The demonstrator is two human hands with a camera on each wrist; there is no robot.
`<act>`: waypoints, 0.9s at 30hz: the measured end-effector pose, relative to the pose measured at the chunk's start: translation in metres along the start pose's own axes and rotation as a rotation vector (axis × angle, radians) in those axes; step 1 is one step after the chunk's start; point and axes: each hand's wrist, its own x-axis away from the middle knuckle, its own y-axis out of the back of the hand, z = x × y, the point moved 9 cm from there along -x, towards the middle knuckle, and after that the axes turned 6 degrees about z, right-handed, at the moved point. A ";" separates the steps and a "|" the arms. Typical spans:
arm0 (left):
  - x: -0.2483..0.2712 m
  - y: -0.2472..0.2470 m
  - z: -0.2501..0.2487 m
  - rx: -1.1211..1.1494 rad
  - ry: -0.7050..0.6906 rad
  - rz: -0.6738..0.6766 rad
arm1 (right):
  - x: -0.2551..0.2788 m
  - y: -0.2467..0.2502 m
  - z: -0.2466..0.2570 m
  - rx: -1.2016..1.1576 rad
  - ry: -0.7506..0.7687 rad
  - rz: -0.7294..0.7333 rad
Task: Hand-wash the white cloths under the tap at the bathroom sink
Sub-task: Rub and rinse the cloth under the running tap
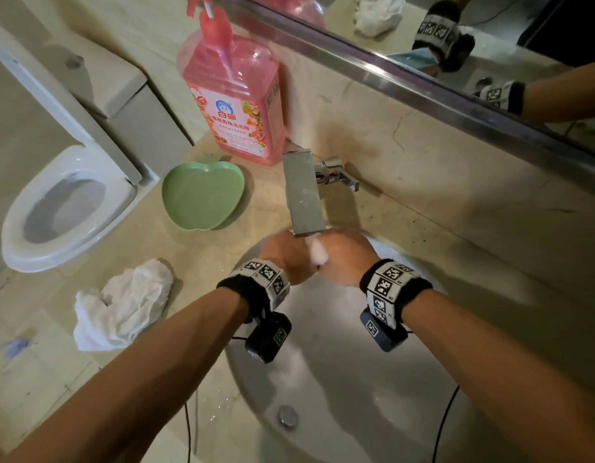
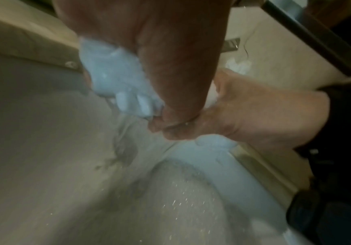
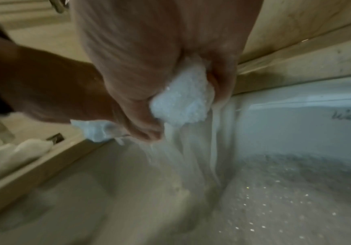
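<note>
Head view shows both hands pressed together under the tap [image 1: 303, 192], just above centre of the frame, over the sink [image 1: 339, 379]. The left hand [image 1: 287, 257] and the right hand [image 1: 344, 257] are each curled tight around one bunched wet cloth [image 1: 318, 253], which bulges white between them. Wrist views show water streaming from the squeezed cloth [image 3: 180, 97] into the basin, so this one looks mid-rinse or being wrung. A second cloth [image 1: 122, 305] lies crumpled on the table at the lower left, apart from the sink; whether it is washed cannot be told. A pink soap bottle [image 1: 234, 98] and a green dish [image 1: 202, 195] stand near the tap.
</note>
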 end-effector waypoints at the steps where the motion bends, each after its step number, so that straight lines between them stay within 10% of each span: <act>1: 0.001 0.002 0.000 0.079 -0.022 -0.010 | -0.001 0.000 -0.004 -0.068 -0.025 0.008; 7: 0.024 -0.004 0.030 0.728 0.015 0.017 | 0.002 0.008 0.005 -0.458 -0.029 -0.054; 13: 0.036 -0.010 0.045 1.047 -0.038 0.047 | 0.006 0.014 0.054 -0.224 0.244 0.009; 21: 0.050 0.013 0.064 0.763 -0.029 -0.278 | 0.015 0.012 0.036 -0.298 0.041 -0.079; 27: 0.047 0.020 0.044 0.676 -0.126 -0.258 | 0.029 0.022 0.016 -0.370 0.023 -0.144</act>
